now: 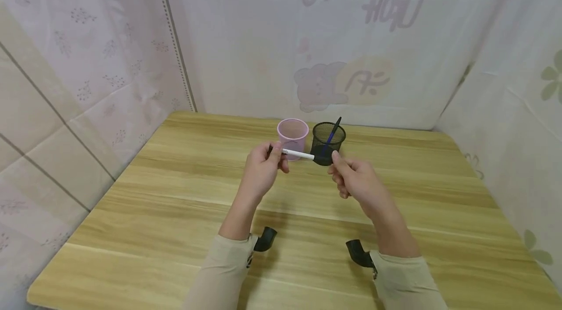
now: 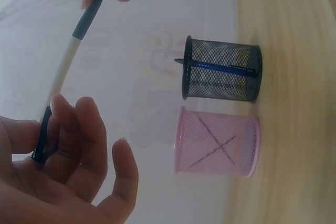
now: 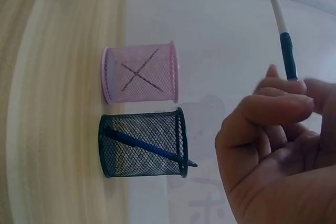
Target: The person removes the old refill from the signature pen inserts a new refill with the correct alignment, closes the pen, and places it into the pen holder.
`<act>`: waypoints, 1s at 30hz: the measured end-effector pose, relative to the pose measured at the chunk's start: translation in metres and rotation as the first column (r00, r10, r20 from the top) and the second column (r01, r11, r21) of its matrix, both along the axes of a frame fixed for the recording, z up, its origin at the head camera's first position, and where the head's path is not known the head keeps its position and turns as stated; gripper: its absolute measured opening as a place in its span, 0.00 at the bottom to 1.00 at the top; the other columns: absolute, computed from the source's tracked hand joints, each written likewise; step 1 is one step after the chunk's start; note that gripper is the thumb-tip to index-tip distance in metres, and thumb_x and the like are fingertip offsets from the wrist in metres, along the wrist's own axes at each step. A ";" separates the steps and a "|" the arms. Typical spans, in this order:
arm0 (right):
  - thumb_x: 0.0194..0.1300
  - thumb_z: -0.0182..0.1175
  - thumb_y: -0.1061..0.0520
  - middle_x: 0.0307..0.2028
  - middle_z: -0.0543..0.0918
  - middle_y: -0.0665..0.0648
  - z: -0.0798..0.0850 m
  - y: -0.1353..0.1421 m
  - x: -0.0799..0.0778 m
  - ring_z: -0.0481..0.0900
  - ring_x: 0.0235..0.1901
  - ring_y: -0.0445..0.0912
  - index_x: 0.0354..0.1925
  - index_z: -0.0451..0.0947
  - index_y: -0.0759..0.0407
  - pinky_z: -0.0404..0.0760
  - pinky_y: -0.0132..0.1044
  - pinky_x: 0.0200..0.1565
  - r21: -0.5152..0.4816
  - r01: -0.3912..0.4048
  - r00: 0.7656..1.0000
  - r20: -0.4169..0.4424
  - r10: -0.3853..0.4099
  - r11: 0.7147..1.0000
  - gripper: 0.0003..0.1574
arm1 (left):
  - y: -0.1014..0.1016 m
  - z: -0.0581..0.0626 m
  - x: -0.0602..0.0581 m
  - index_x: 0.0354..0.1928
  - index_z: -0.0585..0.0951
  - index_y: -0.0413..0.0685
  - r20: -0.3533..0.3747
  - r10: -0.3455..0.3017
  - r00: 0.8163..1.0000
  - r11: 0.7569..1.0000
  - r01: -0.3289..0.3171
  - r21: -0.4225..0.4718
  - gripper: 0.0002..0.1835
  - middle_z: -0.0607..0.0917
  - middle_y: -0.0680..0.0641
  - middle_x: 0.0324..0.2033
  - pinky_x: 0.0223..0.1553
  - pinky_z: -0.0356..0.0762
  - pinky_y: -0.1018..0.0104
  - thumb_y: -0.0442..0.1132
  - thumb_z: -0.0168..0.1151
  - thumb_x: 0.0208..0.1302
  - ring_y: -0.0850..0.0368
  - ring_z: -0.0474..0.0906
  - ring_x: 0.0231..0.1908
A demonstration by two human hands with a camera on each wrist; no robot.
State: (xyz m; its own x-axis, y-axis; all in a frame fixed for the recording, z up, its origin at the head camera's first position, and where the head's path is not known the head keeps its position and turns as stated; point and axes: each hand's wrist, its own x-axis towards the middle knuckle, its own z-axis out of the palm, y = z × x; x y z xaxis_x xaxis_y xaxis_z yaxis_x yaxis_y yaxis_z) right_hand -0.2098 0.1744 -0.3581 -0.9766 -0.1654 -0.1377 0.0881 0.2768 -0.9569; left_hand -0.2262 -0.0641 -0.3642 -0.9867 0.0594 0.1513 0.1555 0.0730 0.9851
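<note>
A white pen with black ends (image 1: 298,154) is held slanting between the two hands, above the table and in front of the two mesh cups. My left hand (image 1: 262,169) grips one black end between thumb and fingers. At the other black end, my right hand (image 1: 354,178) pinches the tip with thumb and forefinger, its other fingers curled. In the left wrist view the pen (image 2: 64,69) shows its long black section near the right fingertips. The right wrist view shows that end running in behind the right forefinger (image 3: 273,109).
A pink mesh cup (image 1: 292,129) with a dark X on its side stands at the back of the wooden table (image 1: 175,193). Right beside it is a black mesh cup (image 1: 319,130) with a blue pen (image 1: 332,134) leaning inside. Patterned cloth walls (image 1: 246,56) enclose the table.
</note>
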 end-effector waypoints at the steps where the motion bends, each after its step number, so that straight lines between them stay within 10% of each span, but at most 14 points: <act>1: 0.82 0.45 0.30 0.25 0.69 0.48 -0.001 0.000 0.000 0.65 0.22 0.41 0.41 0.74 0.62 0.72 0.34 0.28 0.008 0.004 1.000 0.007 -0.004 1.000 0.37 | 0.000 0.000 0.000 0.40 0.79 0.38 -0.003 -0.001 1.000 1.000 0.001 -0.001 0.18 0.81 0.49 0.24 0.50 0.81 0.60 0.44 0.49 0.86 0.54 0.82 0.30; 30: 0.82 0.59 0.52 0.29 0.76 0.49 -0.001 0.004 0.003 0.68 0.25 0.40 0.38 0.78 0.62 0.73 0.31 0.29 -0.075 0.084 0.995 -0.043 -0.088 0.994 0.16 | 0.003 -0.005 0.000 0.39 0.76 0.39 -0.020 -0.018 1.000 1.000 0.018 -0.010 0.17 0.80 0.48 0.25 0.54 0.83 0.57 0.42 0.46 0.87 0.54 0.82 0.30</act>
